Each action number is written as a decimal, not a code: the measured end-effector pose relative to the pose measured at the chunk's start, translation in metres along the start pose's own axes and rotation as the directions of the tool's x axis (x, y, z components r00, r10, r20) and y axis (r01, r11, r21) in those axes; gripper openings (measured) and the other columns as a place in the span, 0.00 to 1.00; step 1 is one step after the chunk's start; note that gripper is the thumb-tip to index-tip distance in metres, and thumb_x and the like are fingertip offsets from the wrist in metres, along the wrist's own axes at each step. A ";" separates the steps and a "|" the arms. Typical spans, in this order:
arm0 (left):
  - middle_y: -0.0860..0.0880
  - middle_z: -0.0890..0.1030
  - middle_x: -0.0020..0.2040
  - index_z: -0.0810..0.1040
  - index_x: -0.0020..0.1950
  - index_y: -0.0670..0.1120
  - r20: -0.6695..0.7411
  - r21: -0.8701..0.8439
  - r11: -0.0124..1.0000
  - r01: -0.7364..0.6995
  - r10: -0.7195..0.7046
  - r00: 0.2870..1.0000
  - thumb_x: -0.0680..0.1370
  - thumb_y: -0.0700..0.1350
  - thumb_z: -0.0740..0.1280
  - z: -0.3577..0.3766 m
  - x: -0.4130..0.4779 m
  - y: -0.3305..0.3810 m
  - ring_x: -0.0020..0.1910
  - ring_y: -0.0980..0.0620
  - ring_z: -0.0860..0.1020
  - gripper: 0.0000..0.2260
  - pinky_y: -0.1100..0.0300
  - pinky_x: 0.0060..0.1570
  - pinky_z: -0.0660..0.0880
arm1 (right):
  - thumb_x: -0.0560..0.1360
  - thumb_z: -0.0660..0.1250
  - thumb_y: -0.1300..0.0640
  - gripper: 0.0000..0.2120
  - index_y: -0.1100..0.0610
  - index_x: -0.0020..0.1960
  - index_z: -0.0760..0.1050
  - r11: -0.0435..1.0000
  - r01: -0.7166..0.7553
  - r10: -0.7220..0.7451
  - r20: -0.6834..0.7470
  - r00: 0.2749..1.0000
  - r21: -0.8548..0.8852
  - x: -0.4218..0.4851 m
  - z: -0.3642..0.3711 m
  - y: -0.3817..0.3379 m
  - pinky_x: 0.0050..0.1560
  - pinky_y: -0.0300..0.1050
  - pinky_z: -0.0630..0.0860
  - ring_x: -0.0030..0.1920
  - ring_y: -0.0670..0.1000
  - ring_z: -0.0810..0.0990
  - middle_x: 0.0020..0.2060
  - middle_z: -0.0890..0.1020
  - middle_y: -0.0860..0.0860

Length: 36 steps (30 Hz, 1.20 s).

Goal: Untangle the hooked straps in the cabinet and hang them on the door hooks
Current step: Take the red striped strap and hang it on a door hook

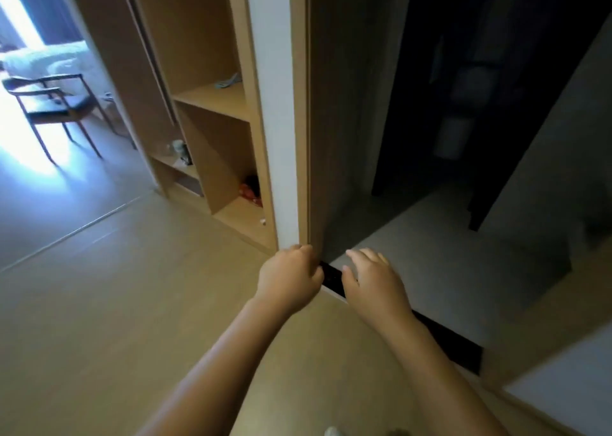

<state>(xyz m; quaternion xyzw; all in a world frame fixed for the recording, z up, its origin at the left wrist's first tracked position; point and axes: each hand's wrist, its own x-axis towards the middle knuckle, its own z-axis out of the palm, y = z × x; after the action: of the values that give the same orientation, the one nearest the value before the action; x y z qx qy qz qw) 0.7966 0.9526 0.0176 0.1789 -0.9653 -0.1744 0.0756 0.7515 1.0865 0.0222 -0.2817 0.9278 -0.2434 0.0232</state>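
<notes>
A pale blue-grey bundle of straps (228, 81) lies on the upper shelf of the open wooden cabinet (212, 97). The door (275, 104) stands edge-on just right of it, white edge toward me; no hooks show on it. My left hand (289, 271) is held out low in front of the door's bottom corner, fingers curled in, with nothing visible in it. My right hand (372, 278) hovers beside it over the grey floor, fingers straight and spread, holding nothing.
A red item (249, 190) sits on the cabinet's bottom shelf, and small bottles (178, 149) on a lower left shelf. A dark threshold strip (447, 343) crosses the floor under my right arm. A wooden chair (56, 104) stands far left; the room to the right is dark.
</notes>
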 end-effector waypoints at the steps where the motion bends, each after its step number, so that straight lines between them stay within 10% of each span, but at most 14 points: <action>1: 0.48 0.79 0.56 0.75 0.59 0.47 -0.018 0.024 0.999 0.030 -0.030 0.999 0.77 0.51 0.59 0.000 0.009 -0.011 0.54 0.48 0.77 0.14 0.53 0.50 0.77 | 0.81 0.51 0.54 0.20 0.56 0.71 0.63 0.999 0.034 -0.033 0.022 0.999 -0.028 0.014 0.004 -0.002 0.68 0.45 0.61 0.69 0.51 0.64 0.69 0.69 0.51; 19: 0.50 0.76 0.61 0.72 0.65 0.49 0.042 -0.075 0.843 0.532 -0.530 0.847 0.78 0.52 0.60 0.028 0.120 -0.162 0.60 0.49 0.74 0.17 0.55 0.54 0.73 | 0.80 0.52 0.53 0.19 0.58 0.69 0.65 0.928 0.363 -0.297 0.435 0.850 -0.076 0.227 0.122 -0.034 0.65 0.47 0.61 0.65 0.54 0.66 0.65 0.71 0.53; 36: 0.47 0.75 0.62 0.71 0.67 0.48 0.205 -0.060 0.921 0.385 -0.366 0.908 0.78 0.51 0.60 -0.040 0.330 -0.403 0.63 0.48 0.72 0.18 0.55 0.59 0.71 | 0.79 0.54 0.53 0.18 0.58 0.67 0.67 0.965 0.254 -0.203 0.415 0.887 -0.071 0.474 0.246 -0.213 0.63 0.46 0.63 0.64 0.54 0.66 0.64 0.72 0.54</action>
<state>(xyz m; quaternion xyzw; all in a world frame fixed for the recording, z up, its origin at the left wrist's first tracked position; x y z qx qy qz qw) 0.6288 0.4650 -0.0646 0.3400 -0.9057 -0.2494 -0.0433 0.5067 0.5718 -0.0507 -0.4341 0.8764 -0.1231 0.1682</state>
